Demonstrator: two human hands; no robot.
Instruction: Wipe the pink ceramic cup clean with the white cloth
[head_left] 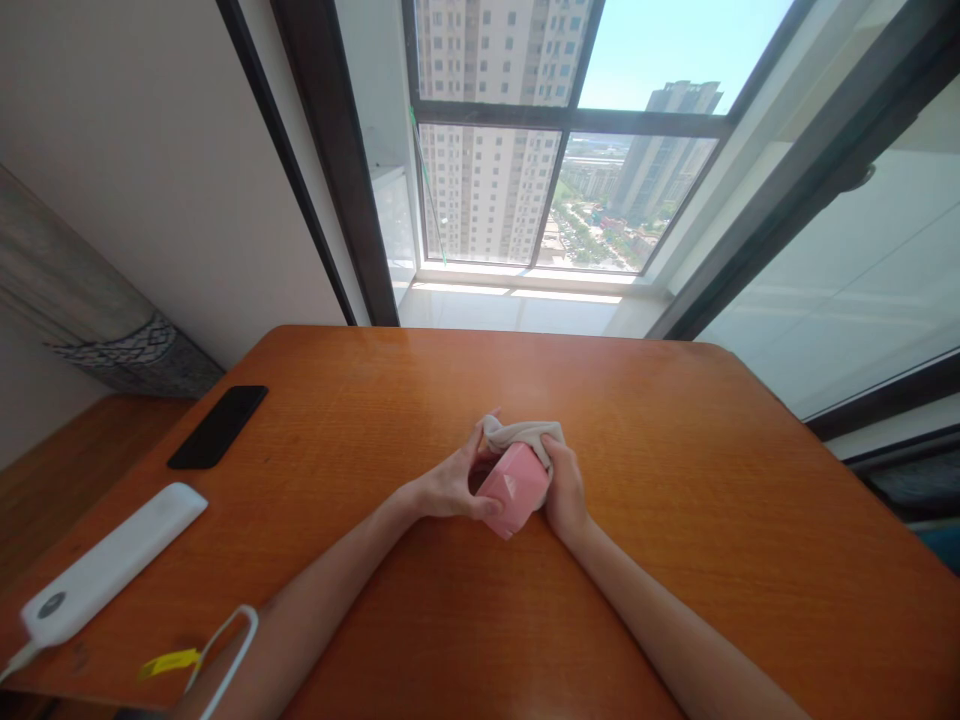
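Observation:
Near the middle of the wooden table (660, 480), my left hand (457, 482) grips a small pink box-like object (516, 490) with faceted sides, thumb along its lower left edge. The exact kind of this object I cannot make out. My right hand (566, 490) is closed around a light grey cloth (529, 432), which drapes over the top and right side of the pink object. Both hands hold these just above the tabletop. Part of the cloth and the right fingers behind the object are hidden.
A black phone (219, 428) lies at the table's left edge. Nearer to me are a long white power strip (112, 565) and a white cable (244, 640) with a yellow tag (171, 662), beside my left forearm. Beyond the table's far edge is a window (562, 120).

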